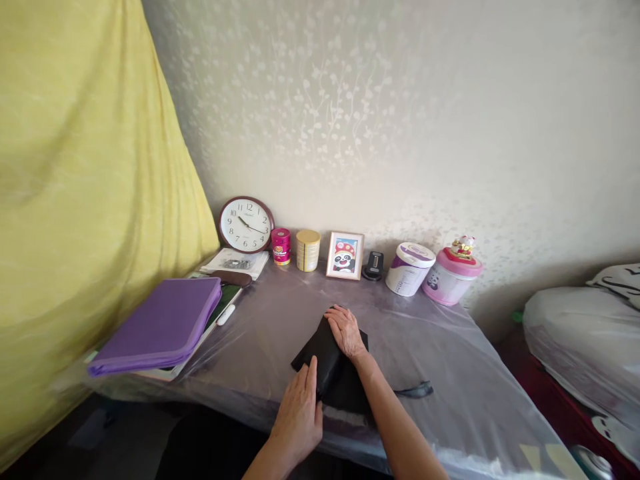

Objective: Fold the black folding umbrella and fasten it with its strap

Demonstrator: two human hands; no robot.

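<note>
A black folded piece of soft, sheet-like material (327,363) lies near the front edge of the table, with a rounded fold running along its middle. My right hand (345,331) rests flat on its upper part, fingers stretched out. Against the near left side of the fold is my left hand (300,403), its fingers straight and the thumb apart from them. My right forearm hides part of the black piece. A narrow dark strip (416,390) lies to the right of that forearm; whether it joins the black piece, I cannot tell.
A purple folder (163,323) lies on the left, by the yellow curtain (90,167). Along the wall stand a clock (247,225), a pink can (281,247), a yellow-lidded can (308,251), a picture frame (345,256) and two tubs (410,270). Plastic film covers the table (465,373).
</note>
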